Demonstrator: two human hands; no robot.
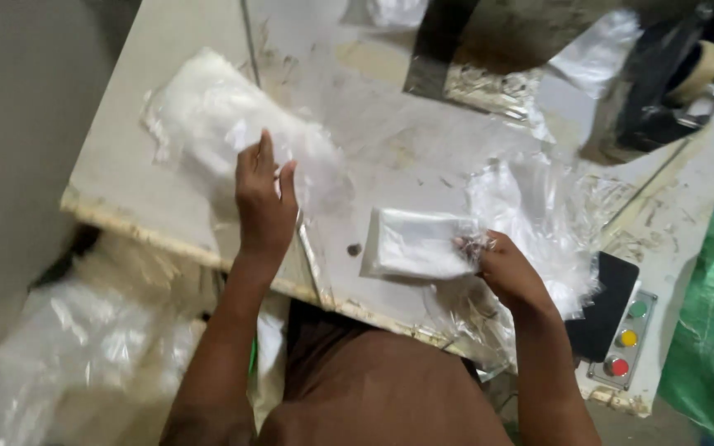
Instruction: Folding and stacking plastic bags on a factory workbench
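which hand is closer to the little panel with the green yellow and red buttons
The right hand. It grips the folded white bag just left of the button panel, near the table's right end. The left hand rests on the clear plastic pile, far across the table.

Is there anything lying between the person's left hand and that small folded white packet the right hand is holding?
Nothing solid does. Between the left hand and the folded white packet, gripped at its edge by the right hand, there is only bare worn tabletop with a small dark spot. The left hand itself rests on a clear plastic bag.
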